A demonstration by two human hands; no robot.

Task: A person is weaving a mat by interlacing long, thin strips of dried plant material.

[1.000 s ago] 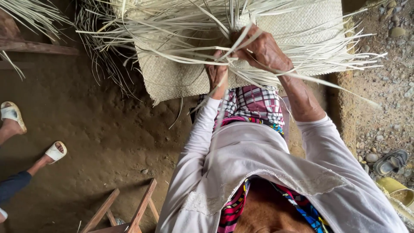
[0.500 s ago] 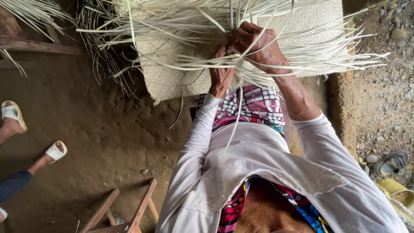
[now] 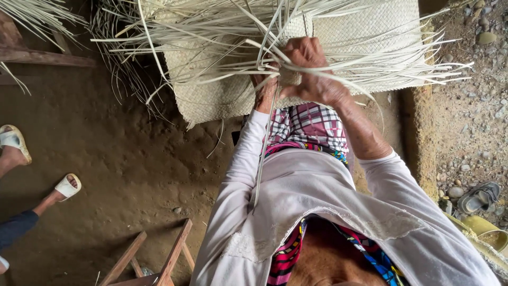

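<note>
Right hand [image 3: 312, 74]: grip closed in a fist around a bunch of loose strips [image 3: 275, 47] where they meet the mat [image 3: 370, 32] edge. Left hand [image 3: 264, 90]: sits just below and beside the right, fingers curled against the same bunch; one long strip [image 3: 263, 153] hangs from it down across the white sleeve. Whether the left fingers pinch that strip or only press on it cannot be told; they are partly hidden by the right hand.

The mat lies on the earth floor [image 3: 132, 159] directly ahead of the person, its woven part flat, unwoven strips fanning out on all sides.

Risks, as judged:
- The fisted bunch is bent sharply at the mat edge. Dry strips could crease or split there if pulled harder.
- Many strips cross over the hands. One could be caught up in the wrong bunch and spoil the weave pattern.
- The hanging strip is free at its lower end and could slip out of the left hand.
- Thin strip edges run across bare fingers; a fast pull could cut skin.

Nearby: another person's sandalled feet [image 3: 69, 185] at left, well apart; a wooden frame [image 3: 169, 259] near the knee.
</note>
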